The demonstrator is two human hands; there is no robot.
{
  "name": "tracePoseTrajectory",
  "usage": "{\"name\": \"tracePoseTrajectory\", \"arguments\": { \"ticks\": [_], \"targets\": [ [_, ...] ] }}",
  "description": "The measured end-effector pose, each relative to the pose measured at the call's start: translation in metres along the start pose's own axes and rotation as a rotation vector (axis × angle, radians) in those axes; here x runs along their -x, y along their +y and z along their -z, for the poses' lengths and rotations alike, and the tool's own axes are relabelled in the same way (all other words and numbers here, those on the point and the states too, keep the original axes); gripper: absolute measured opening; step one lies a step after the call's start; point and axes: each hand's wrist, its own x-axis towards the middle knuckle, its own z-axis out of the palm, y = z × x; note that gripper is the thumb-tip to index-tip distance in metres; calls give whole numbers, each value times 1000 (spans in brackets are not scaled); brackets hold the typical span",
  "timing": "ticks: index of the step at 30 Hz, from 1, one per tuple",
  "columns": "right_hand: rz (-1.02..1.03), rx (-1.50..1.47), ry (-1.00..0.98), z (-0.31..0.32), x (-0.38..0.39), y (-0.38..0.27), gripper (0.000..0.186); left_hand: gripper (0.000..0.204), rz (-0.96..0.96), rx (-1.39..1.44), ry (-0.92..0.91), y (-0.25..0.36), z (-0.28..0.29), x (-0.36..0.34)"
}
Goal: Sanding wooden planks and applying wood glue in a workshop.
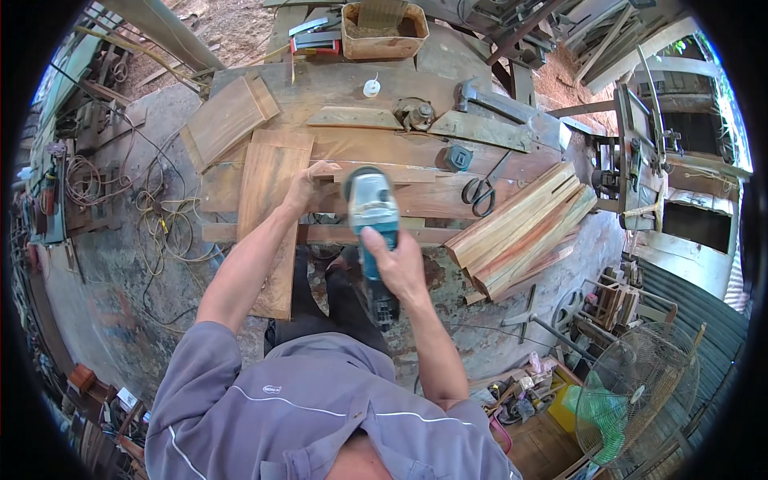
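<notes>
My right hand (pixel 402 268) is wrapped round the body of a teal and silver angle grinder (pixel 374 212). The grinder's head points away from me, and its round disc looks smeared by motion. Close to the disc lies a narrow wooden strip (pixel 412 174) on the workbench; whether they touch, I cannot tell. To the left, my left hand (pixel 308 188) grips the strip's near-left end with bent fingers. A long flat board (pixel 272 216) lies under my left forearm. Right of the grinder are a teal tape measure (pixel 458 158) and black-handled scissors (pixel 480 194).
Stacked planks (pixel 520 232) lie at the bench's right. A hammer (pixel 466 96), a small white bottle (pixel 371 86) and a rectangular tub (pixel 384 44) stand farther back. Loose cables (pixel 164 228) cross the floor at left. A wire-caged fan (pixel 638 392) is at lower right.
</notes>
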Motion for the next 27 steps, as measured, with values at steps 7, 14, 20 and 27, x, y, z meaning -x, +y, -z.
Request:
{"name": "tracePoseTrajectory", "arguments": {
  "ticks": [7, 14, 20, 27],
  "targets": [
    [5, -395, 270, 66, 6, 8, 55, 36, -119, 5, 27, -4, 2, 2],
    [16, -169, 99, 19, 2, -4, 52, 37, -93, 8, 10, 3, -3, 1],
    [62, 90, -43, -26, -14, -14, 73, 34, 26, 398, -75, 7, 3, 4],
    [-44, -279, 144, 52, 1, 9, 54, 32, -64, 6, 3, 8, 1, 1]
  ]
}}
